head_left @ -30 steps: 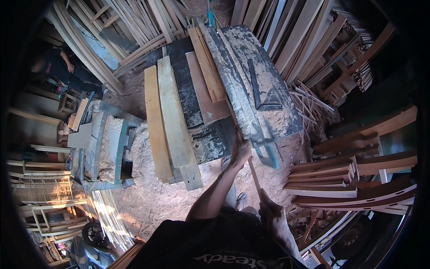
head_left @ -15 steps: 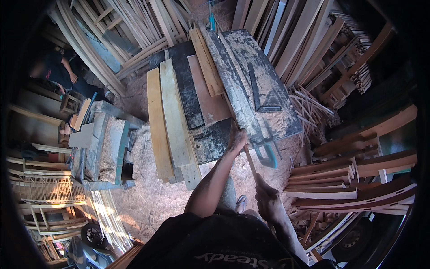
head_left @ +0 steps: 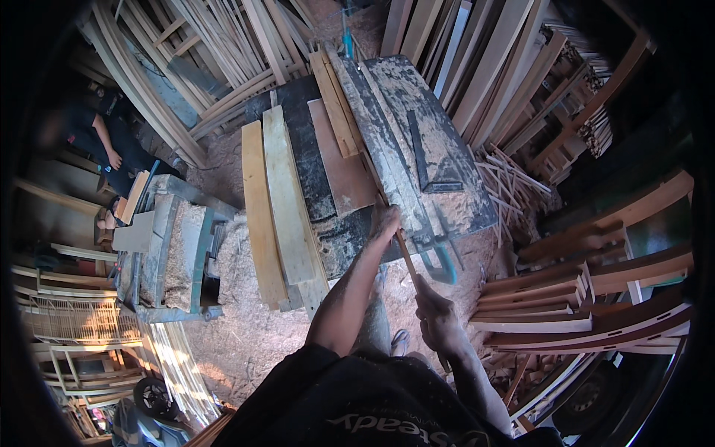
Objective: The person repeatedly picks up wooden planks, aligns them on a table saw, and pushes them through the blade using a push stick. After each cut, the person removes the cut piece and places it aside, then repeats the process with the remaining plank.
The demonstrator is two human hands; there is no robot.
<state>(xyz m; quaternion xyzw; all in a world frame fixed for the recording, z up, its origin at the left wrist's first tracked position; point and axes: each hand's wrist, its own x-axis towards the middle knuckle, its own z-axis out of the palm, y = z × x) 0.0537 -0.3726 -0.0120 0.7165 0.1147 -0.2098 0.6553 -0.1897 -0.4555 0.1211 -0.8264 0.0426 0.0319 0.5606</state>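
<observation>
My left hand (head_left: 386, 223) is closed on a long, narrow wooden strip (head_left: 407, 258) at the near edge of the sawdust-covered dark machine table (head_left: 443, 134), beside a long pale straight rail (head_left: 387, 160). Farther down the same strip, my right hand (head_left: 439, 316) grips it off the table's edge. Left of the strip lie a reddish board (head_left: 335, 164), stacked narrow boards (head_left: 335, 104) and two long boards, one yellowish (head_left: 261, 208), one pale (head_left: 287, 194). A black angled piece (head_left: 428, 182) lies right of the rail.
A second machine (head_left: 171, 246) with sawdust stands at left, near another person in dark clothes (head_left: 104, 141). Lumber stacks (head_left: 484, 67) surround the table, with loose offcuts (head_left: 514, 186) and curved brown pieces (head_left: 566, 290) at right. A wheel (head_left: 155, 398) shows at lower left.
Both my hands have moved forward and slightly left with the strip, the right one more clearly. The other person at left appears farther forward, with the legs nearer the left machine.
</observation>
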